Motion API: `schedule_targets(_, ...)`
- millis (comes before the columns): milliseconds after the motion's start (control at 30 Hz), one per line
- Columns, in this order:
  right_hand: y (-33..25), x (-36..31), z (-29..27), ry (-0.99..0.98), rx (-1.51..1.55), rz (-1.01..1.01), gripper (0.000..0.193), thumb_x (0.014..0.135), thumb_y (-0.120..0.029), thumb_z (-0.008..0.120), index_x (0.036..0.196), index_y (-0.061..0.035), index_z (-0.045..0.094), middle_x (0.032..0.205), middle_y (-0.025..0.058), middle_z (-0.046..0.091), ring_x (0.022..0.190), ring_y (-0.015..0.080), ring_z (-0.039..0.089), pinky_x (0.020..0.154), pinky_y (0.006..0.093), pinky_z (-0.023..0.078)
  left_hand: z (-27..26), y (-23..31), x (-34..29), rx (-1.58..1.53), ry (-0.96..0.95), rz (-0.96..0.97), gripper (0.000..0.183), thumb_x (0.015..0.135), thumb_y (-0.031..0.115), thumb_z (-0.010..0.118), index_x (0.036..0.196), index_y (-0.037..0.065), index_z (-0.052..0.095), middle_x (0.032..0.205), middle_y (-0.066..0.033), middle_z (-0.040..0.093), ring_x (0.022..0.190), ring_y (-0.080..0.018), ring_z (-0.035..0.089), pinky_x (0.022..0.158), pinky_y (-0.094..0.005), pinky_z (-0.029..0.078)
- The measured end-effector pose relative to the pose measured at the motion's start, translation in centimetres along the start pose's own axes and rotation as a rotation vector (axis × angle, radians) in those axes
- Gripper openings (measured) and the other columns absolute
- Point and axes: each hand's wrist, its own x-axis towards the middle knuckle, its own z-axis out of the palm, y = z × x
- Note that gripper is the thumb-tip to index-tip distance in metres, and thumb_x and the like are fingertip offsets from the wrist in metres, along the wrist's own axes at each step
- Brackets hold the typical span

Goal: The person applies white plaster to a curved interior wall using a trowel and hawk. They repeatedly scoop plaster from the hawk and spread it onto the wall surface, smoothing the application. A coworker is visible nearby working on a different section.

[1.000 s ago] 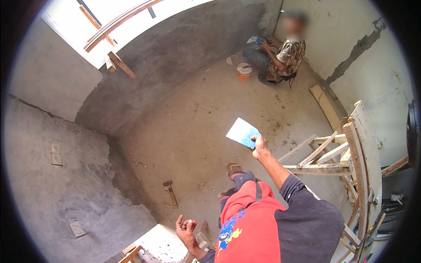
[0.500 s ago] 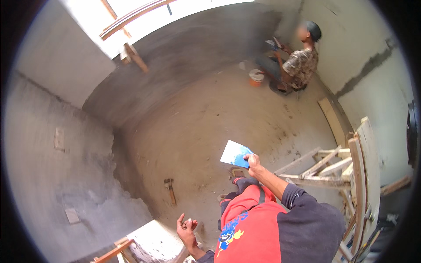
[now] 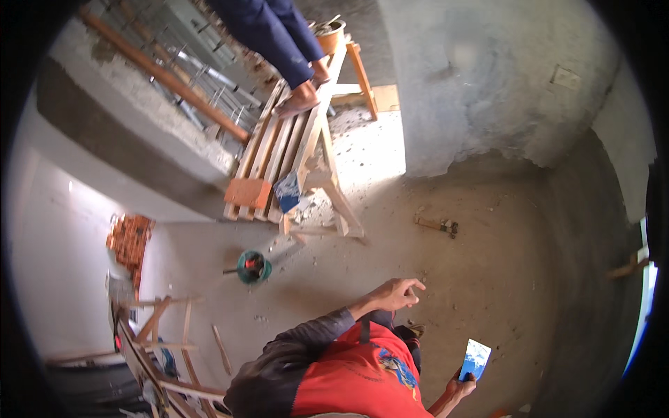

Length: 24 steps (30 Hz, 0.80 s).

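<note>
Bare concrete floor (image 3: pixel 488 279), rough plastered walls. Right hand (image 3: pixel 461 384) is gripping small blue-white rectangular card (image 3: pixel 477 359), fingers clenched on its near end, long axis pointing far. Left hand (image 3: pixel 396 294) is hanging released, left of card.

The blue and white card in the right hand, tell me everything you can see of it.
The blue and white rectangular card looks thin, flat and stiff, like paper or plastic. Its face is blue with white patches; any detail is too small to tell. It stands tilted, nearly on end, pinched at its lower edge by the right hand, above the bare concrete floor. Nothing else touches it.
</note>
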Motion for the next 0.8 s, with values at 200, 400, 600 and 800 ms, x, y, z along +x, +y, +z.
schedule_targets(200,-3.8,5.2,5.6,-0.102,-0.270,-0.042,0.033,0.075,-0.014,0.051,0.104,0.0008,0.052,0.100,0.0108,0.054,0.093,0.0245,0.052,0.080,0.0365,0.045,0.6,-5.3,-7.0,-0.383,0.295,-0.223,0.034,0.088,0.018,0.057,0.119,0.004,0.051,0.075,-0.0008,0.057,0.069,-0.0082,0.056,0.061,-0.0224,0.048)
schedule_targets(400,-1.7,7.2,15.8,-0.282,-0.325,-0.061,0.025,0.074,-0.012,0.051,0.097,-0.0010,0.053,0.094,0.0101,0.057,0.082,0.0241,0.057,0.071,0.0338,0.049,-8.4,-8.0,-8.9,-0.867,0.667,-0.361,0.045,0.090,0.035,0.053,0.122,0.003,0.047,0.101,-0.0075,0.056,0.092,-0.0167,0.059,0.079,-0.0321,0.052)
schedule_targets(600,8.6,3.0,23.1,-0.253,-0.364,0.076,0.030,0.071,-0.010,0.052,0.101,-0.0032,0.053,0.090,0.0093,0.059,0.076,0.0254,0.059,0.068,0.0342,0.051,-19.1,-13.0,-7.9,-1.361,1.177,-0.152,0.059,0.090,0.039,0.052,0.131,0.001,0.033,0.117,-0.0128,0.051,0.105,-0.0230,0.054,0.092,-0.0374,0.046)
schedule_targets(800,18.3,-2.6,29.8,-0.349,-0.478,0.211,0.030,0.072,-0.010,0.054,0.100,0.0015,0.054,0.094,0.0128,0.059,0.086,0.0278,0.059,0.075,0.0366,0.051,-24.2,-17.0,-4.6,-1.579,1.263,-0.003,0.051,0.087,0.039,0.056,0.117,-0.001,0.044,0.110,-0.0128,0.054,0.102,-0.0241,0.055,0.093,-0.0367,0.047)
